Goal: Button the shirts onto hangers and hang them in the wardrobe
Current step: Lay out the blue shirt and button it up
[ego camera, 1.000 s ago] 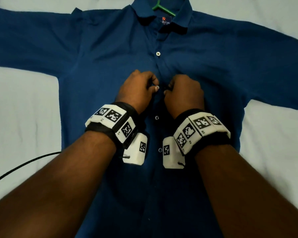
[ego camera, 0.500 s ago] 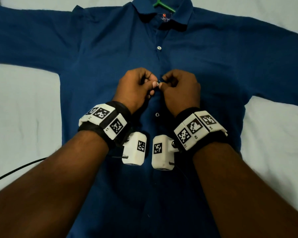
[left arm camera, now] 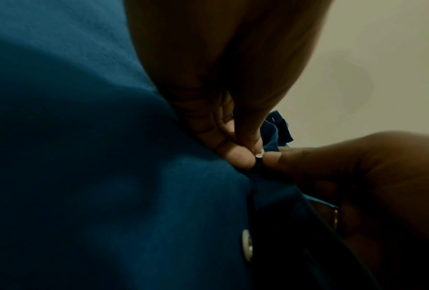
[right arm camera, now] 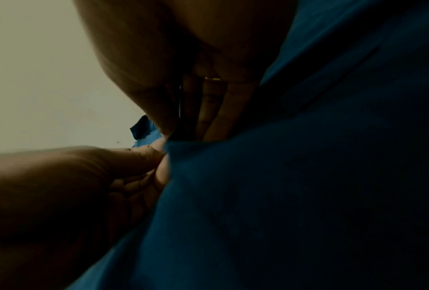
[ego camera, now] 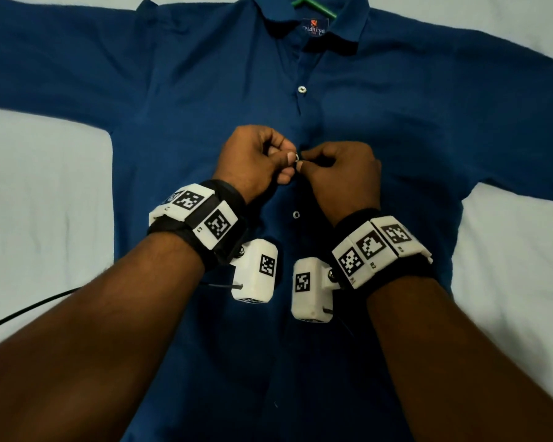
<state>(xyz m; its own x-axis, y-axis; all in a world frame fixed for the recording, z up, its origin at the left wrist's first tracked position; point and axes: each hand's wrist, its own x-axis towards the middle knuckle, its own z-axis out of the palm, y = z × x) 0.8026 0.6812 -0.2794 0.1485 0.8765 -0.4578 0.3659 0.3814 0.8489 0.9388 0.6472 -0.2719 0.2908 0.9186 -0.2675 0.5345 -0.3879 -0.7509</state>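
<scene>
A dark blue shirt (ego camera: 179, 100) lies face up and spread on a white sheet, with a green hanger (ego camera: 313, 6) showing inside its collar. My left hand (ego camera: 256, 161) and right hand (ego camera: 342, 173) meet at the middle of the placket. The left thumb and forefinger pinch a small pale button (left arm camera: 259, 153) and the cloth round it. The right hand pinches the facing placket edge (right arm camera: 173, 145) against that button. A fastened button (ego camera: 301, 89) sits higher up the placket and another button (ego camera: 296, 214) lies lower, between my wrists.
The white bedsheet (ego camera: 45, 193) shows on both sides below the sleeves. A black cable (ego camera: 23, 311) trails off to the left from my left wrist camera. The shirt's sleeves stretch out to both frame edges.
My two hands have drawn together at the placket, closing the gap between them. The button now shows between the fingertips. The shirt sits a little higher in view.
</scene>
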